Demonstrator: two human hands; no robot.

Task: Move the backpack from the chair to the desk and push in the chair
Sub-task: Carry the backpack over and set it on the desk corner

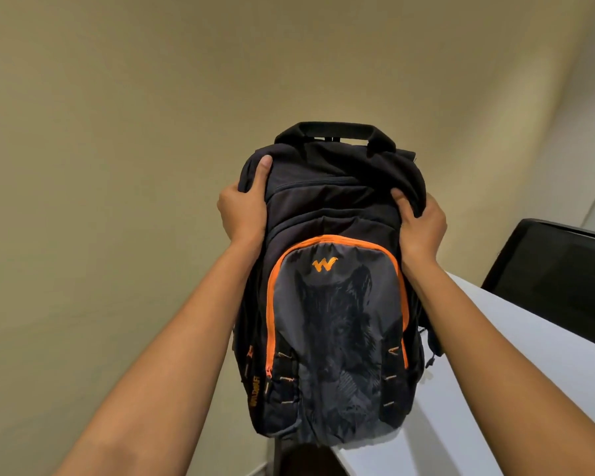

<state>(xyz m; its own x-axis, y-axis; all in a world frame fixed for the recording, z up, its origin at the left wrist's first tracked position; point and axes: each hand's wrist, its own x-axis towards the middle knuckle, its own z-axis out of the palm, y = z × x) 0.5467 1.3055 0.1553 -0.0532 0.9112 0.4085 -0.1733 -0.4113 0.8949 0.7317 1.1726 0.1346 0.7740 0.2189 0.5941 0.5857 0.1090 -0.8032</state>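
Note:
A black backpack (330, 286) with orange zip trim and a grey wolf print fills the middle of the view, upright, its front facing me. My left hand (243, 207) grips its upper left side. My right hand (421, 225) grips its upper right side. The bag's bottom is at the near left corner of the white desk (495, 389); whether it rests on the desk is unclear. No chair is in view.
A dark monitor (557, 280) stands on the desk at the right. A beige wall (117, 166) fills the background. The desk's left edge runs just under the bag, with dark floor below it.

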